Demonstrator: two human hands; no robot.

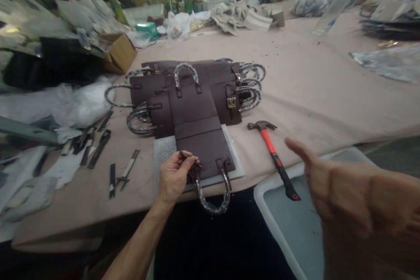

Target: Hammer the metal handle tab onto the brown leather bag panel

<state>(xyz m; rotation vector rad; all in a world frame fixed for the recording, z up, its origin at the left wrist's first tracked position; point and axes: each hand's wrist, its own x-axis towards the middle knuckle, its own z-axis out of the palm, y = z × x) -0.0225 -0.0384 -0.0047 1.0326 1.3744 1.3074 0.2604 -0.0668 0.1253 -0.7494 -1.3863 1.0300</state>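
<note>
A dark brown leather bag panel (201, 138) lies on a grey slab (164, 148) at the table's near edge, its plastic-wrapped handle (211, 201) hanging over the edge. My left hand (175, 177) pinches a thin dark punch tool (188, 156) at the panel's near left corner, beside the handle's strap tab. My right hand (354, 201) hovers blurred at lower right, fingers apart and holding nothing, close to a hammer (274, 153) with a red and black grip. Behind the front panel lies a stack of like bag panels (197, 83) with wrapped handles and gold clasps.
Several metal punches and blades (98, 153) lie left of the slab. A white plastic tray (288, 223) sits below the table edge at right. A cardboard box (120, 52), plastic bags and leather scraps crowd the left and far side of the pink table (311, 92).
</note>
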